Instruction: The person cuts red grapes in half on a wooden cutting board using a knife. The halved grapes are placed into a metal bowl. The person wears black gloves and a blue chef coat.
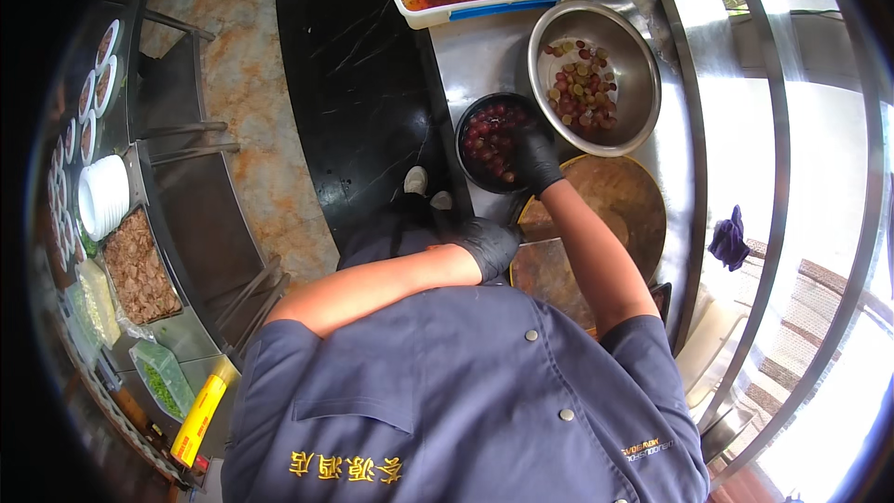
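Note:
My left hand (492, 249), in a black glove, grips the handle of a knife (539, 231). The blade lies over the round wooden chopping board (614, 188) and passes partly under my right forearm. My right hand (536, 157), also black-gloved, reaches into a black bowl (464, 166) of whole red grapes (489, 136). Its fingers are hidden among the grapes, so what they hold cannot be seen. Beyond the board, a wide steel basin (538, 84) contains cut grapes (583, 91) in red and green.
A white tub (489, 10) of reddish, oily liquid stands at the counter's far end. Window bars (768, 84) and a purple cloth (730, 237) are to the right. On the left counter are stacked white plates (105, 195), a tray of sliced meat (143, 272) and a yellow box (202, 419).

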Demonstrator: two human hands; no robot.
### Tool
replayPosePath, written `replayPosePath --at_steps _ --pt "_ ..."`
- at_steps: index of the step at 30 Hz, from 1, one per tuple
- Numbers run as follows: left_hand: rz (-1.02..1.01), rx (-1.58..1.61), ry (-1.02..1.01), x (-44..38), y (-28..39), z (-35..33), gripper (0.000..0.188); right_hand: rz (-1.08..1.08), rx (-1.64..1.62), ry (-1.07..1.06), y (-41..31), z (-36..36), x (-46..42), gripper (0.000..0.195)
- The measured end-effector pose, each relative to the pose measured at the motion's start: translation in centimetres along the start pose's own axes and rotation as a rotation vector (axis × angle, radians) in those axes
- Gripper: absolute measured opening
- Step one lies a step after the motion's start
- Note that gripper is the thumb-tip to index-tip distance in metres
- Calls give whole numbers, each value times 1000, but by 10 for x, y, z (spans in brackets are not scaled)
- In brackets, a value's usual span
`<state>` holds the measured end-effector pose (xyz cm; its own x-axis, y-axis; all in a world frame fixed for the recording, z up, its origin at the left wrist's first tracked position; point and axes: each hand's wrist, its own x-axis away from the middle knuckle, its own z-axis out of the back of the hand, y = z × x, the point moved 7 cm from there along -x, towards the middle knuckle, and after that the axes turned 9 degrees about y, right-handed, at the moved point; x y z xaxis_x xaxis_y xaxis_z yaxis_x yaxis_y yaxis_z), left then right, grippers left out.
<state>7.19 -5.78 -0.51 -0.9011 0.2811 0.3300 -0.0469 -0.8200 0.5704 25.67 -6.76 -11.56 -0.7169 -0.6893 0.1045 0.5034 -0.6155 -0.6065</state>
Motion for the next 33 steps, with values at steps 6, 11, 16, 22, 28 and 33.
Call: replayPosePath --at_steps 6,11,16,22,28,33 --pt "-109 50 -41 -8 -10 -13 37 -167 298 -137 -46 -36 10 33" --pt "-140 151 32 -12 -12 2 34 -127 267 -144 -64 -18 5 35" --pt "-59 73 -142 -18 -15 34 33 -254 -376 527 -51 98 51 29" --pt "8 289 -14 -21 -25 46 30 -587 -340 743 57 143 189 27" --pt "-64 426 124 -27 -33 33 29 -690 -371 805 35 69 211 20" --pt "-48 429 86 -24 -34 33 41 -724 -464 895 44 49 217 21"
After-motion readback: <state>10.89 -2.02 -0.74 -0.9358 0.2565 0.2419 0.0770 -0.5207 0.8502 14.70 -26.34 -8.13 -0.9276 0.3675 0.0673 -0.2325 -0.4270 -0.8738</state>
